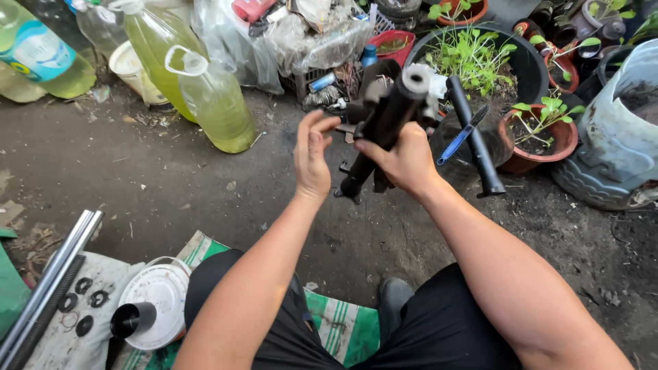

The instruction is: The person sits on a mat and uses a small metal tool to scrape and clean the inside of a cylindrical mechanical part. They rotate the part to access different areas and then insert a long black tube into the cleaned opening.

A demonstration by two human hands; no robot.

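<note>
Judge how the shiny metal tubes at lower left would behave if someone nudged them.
The metal tubes look rigid and smooth, so probably stiff and a bit slippery. Being round, they would likely roll off the cloth under them. Their length suggests they are fairly heavy, though wall thickness cannot be seen.

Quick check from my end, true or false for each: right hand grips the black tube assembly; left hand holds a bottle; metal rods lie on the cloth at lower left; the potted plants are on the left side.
1. The right hand grips the black tube assembly. True.
2. The left hand holds a bottle. False: it is open and empty beside the assembly.
3. Metal rods lie at lower left. True.
4. The potted plants stand on the left. False: they stand at upper right.
</note>
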